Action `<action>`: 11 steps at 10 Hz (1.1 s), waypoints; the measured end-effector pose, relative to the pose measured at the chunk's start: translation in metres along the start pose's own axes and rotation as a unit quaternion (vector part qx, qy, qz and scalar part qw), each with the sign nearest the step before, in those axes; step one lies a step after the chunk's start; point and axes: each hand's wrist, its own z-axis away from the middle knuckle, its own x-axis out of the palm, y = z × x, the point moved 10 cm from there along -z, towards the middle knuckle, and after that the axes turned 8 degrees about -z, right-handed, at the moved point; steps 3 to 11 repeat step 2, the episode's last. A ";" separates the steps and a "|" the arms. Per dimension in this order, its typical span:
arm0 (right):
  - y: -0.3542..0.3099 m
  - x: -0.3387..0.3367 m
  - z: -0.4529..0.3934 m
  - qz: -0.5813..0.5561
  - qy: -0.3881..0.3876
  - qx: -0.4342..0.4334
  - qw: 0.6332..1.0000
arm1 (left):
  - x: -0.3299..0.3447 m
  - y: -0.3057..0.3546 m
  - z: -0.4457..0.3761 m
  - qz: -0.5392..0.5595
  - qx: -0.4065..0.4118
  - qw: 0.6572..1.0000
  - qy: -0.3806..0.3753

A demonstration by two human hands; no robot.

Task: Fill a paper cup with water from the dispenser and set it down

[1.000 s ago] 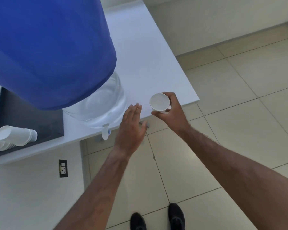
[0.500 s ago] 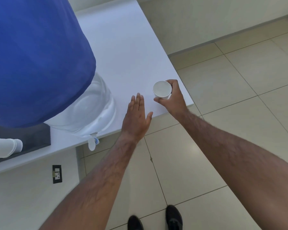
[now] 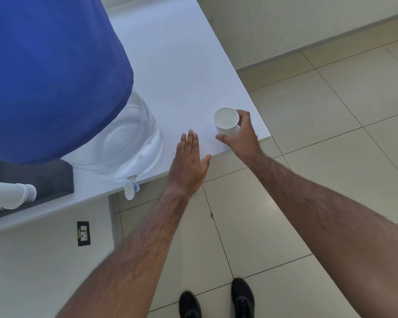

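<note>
My right hand [image 3: 239, 140] wraps the white paper cup [image 3: 226, 121] from its right side — thumb curled round the near wall, fingers round the far one — and holds it upright over the near right corner of the white counter [image 3: 177, 72]. The cup's base is hidden behind its own wall and my fingers, so I cannot tell whether it touches the surface. Its mouth faces up, and I cannot make out a water level inside.

My left hand [image 3: 190, 164] is flat and spread, palm down, fingers straight and together, thumb out to the right. It lies over the counter's front edge just left of the cup, gripping nothing.

Further left stands the dispenser: a clear jug [image 3: 124, 145] under a blue cover [image 3: 48, 72], with its small white tap [image 3: 130, 188] jutting past the counter's edge, well apart from the cup. At the far left, a stack of white cups [image 3: 16, 197] lies on its side on a dark tray [image 3: 51, 177]. Below, beige floor tiles [image 3: 331, 106] and my two dark shoes [image 3: 216, 301].
</note>
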 end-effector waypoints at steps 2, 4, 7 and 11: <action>0.023 -0.023 0.048 0.151 0.061 -0.004 0.987 | 0.006 -0.013 0.046 0.000 -0.006 1.000 0.000; 0.023 -0.023 0.048 0.151 0.061 -0.004 0.987 | 0.006 -0.013 0.046 0.000 -0.006 1.000 0.000; 0.023 -0.023 0.048 0.151 0.061 -0.004 0.987 | 0.006 -0.013 0.046 0.000 -0.006 1.000 0.000; 0.023 -0.023 0.048 0.151 0.061 -0.004 0.987 | 0.006 -0.013 0.046 0.000 -0.006 1.000 0.000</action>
